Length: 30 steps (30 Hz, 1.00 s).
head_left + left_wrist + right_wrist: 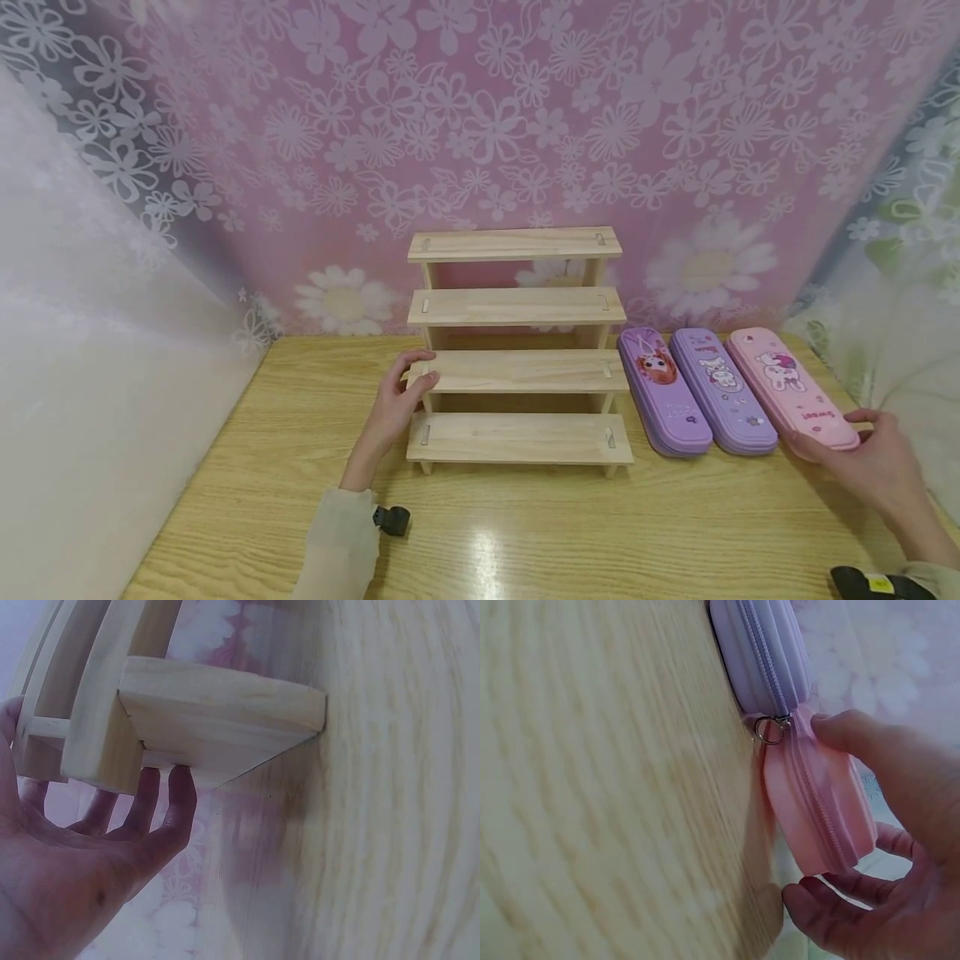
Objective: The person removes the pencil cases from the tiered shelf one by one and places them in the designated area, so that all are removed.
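Note:
A four-tier wooden display rack (517,437) stands on the table in the head view. My left hand (397,400) grips the left end of its second tier from the front, thumb on top. In the left wrist view, the fingers of the left hand (97,855) curl against the rack's side panel (217,724). At the far right, my right hand (873,458) holds the near end of a pink pencil case (795,383) with a bunny picture. The right wrist view shows the thumb of the right hand (900,847) on one side of the zipped case and fingers on the other.
A lavender pencil case (723,392) lies beside the pink one, and a purple pencil case (663,392) with a doll picture lies between it and the rack. Behind the wood-grain table (300,450) hangs a pink floral curtain (465,125). White fabric (97,333) borders the left side.

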{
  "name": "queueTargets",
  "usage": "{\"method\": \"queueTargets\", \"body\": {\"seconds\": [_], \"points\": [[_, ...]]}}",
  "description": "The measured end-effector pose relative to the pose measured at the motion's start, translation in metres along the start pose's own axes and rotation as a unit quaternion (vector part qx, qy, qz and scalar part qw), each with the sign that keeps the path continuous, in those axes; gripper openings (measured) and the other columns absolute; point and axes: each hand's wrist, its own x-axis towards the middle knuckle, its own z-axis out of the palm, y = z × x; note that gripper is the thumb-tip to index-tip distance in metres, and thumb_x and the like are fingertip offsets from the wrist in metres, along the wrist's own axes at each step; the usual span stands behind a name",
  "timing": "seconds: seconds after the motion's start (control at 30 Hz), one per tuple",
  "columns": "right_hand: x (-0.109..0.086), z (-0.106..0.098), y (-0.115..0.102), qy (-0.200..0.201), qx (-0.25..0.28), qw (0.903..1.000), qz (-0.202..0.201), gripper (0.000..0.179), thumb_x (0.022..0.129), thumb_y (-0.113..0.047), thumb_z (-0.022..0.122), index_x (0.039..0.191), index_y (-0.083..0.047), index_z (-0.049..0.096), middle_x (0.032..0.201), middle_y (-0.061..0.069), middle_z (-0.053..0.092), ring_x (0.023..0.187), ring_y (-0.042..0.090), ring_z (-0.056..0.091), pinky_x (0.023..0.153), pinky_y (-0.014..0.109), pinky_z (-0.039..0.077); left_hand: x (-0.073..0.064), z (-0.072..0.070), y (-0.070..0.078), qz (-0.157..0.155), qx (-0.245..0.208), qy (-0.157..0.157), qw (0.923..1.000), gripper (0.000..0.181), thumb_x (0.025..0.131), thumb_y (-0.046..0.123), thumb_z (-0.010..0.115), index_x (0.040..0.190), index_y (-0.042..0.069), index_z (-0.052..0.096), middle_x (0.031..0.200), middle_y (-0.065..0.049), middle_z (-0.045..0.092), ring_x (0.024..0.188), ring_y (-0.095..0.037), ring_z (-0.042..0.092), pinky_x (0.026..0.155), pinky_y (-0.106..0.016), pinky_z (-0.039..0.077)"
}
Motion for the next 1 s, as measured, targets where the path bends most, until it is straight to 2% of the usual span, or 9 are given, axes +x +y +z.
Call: {"method": "queueTargets", "body": {"seconds": [0.33,0.53,0.63,0.7,0.77,0.83,0.9,1.0], "points": [[0.009,-0.001,0.009,-0.021,-0.014,0.9996,0.013,0.095,0.088,-0.054,0.073,0.134,0.018,0.030,0.101,0.035,0.051,0.081,0.035,0.053,0.056,0.028,0.036,0.001,0.002,-0.001,0.005,0.010,-0.006,0.9999,0.034,0.104,0.033,0.062,0.136,0.023,0.058,0.162,-0.005,0.034,0.107,-0.030,0.055,0.082,-0.035,0.053],[0.011,-0.002,0.012,-0.015,-0.022,0.9996,-0.009,0.094,0.088,-0.051,0.073,0.133,0.020,0.032,0.098,0.037,0.055,0.079,0.037,0.056,0.056,0.028,0.037,0.002,0.002,0.002,0.008,0.045,-0.001,0.9989,0.035,0.103,0.041,0.061,0.136,0.028,0.058,0.153,0.003,0.046,0.104,-0.028,0.055,0.080,-0.039,0.051],[0.009,-0.002,0.010,-0.008,-0.040,0.9987,-0.029,0.094,0.088,-0.050,0.073,0.133,0.022,0.033,0.108,0.045,0.048,0.096,0.052,0.048,0.065,0.041,0.041,-0.002,-0.001,0.004,0.023,0.084,-0.004,0.9962,0.038,0.103,0.045,0.060,0.138,0.032,0.057,0.152,0.005,0.049,0.121,-0.026,0.056,0.090,-0.044,0.051],[0.007,-0.002,0.007,0.006,-0.051,0.9972,-0.054,0.090,0.088,-0.047,0.073,0.132,0.022,0.035,0.114,0.050,0.043,0.107,0.060,0.038,0.074,0.054,0.039,-0.006,-0.005,0.006,0.038,0.113,-0.008,0.9929,0.041,0.102,0.046,0.060,0.141,0.032,0.056,0.153,0.005,0.050,0.132,-0.027,0.054,0.098,-0.047,0.052],[0.003,-0.003,0.003,0.025,-0.056,0.9943,-0.087,0.084,0.090,-0.043,0.073,0.132,0.020,0.038,0.119,0.052,0.039,0.114,0.064,0.030,0.082,0.065,0.033,-0.010,-0.010,0.008,0.059,0.151,-0.011,0.9867,0.044,0.102,0.046,0.061,0.143,0.029,0.056,0.152,0.003,0.052,0.142,-0.028,0.049,0.106,-0.052,0.050],[0.000,-0.003,-0.004,0.054,-0.052,0.9883,-0.133,0.074,0.089,-0.037,0.075,0.131,0.017,0.044,0.122,0.051,0.041,0.115,0.065,0.032,0.086,0.070,0.030,-0.014,-0.015,0.011,0.075,0.199,-0.014,0.9770,0.049,0.101,0.047,0.062,0.145,0.029,0.055,0.153,0.000,0.052,0.142,-0.032,0.049,0.106,-0.058,0.048],[-0.003,-0.005,-0.012,0.076,-0.041,0.9796,-0.181,0.069,0.087,-0.032,0.078,0.130,0.013,0.049,0.125,0.050,0.044,0.115,0.066,0.036,0.089,0.073,0.030,-0.019,-0.020,0.014,0.081,0.261,-0.011,0.9620,0.053,0.100,0.052,0.061,0.147,0.031,0.052,0.156,-0.002,0.049,0.143,-0.035,0.048,0.107,-0.063,0.045],[-0.006,-0.005,-0.028,0.088,-0.018,0.9661,-0.242,0.071,0.083,-0.028,0.083,0.136,0.008,0.052,0.136,0.047,0.044,0.117,0.070,0.038,0.095,0.079,0.027,-0.028,-0.028,0.019,0.070,0.343,-0.005,0.9366,0.061,0.097,0.062,0.058,0.152,0.036,0.046,0.163,-0.005,0.040,0.145,-0.042,0.043,0.107,-0.071,0.039]]}}
